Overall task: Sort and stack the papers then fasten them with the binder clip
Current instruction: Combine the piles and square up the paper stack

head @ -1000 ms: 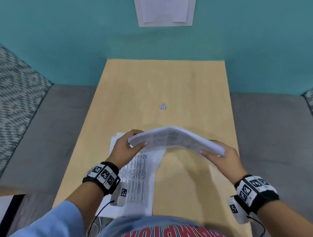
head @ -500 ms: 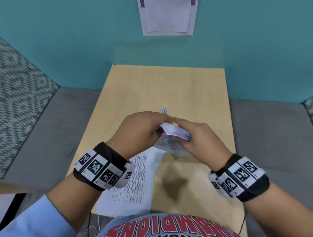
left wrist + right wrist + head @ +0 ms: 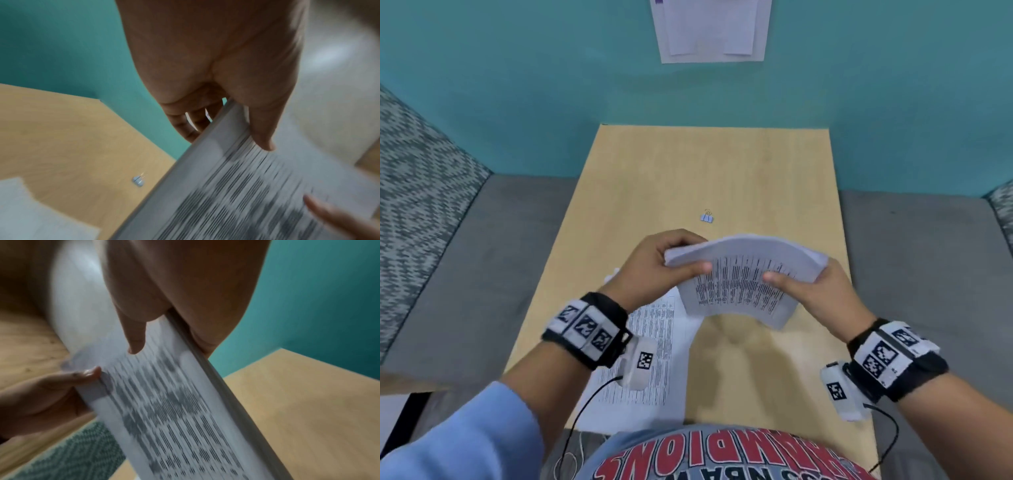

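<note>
Held a stack (image 3: 739,277) of printed papers up off the table (image 3: 756,171) with both hands, bowed upward in the middle. Left hand (image 3: 654,267) gripped the stack's left end, thumb on the printed top face and fingers curled round the far edge; from the left wrist cam, thumb (image 3: 261,123) pressed down on the sheet with fingers (image 3: 185,120) wrapped underneath. Right hand (image 3: 822,298) pinched the right end the same way, thumb on top, fingers below; in the right wrist cam, thumb (image 3: 135,335) lay flat on the text, pretty blurry though. Clip (image 3: 707,217) sat by itself on the table past the stack, well apart from both hands, also visible small in the left wrist cam (image 3: 138,180). Loose sheets (image 3: 650,359) lay flat on the table's near left part, partly under the left forearm. Couldn't read any of the print. Another sheet (image 3: 710,31) hung on the teal wall beyond the table.
</note>
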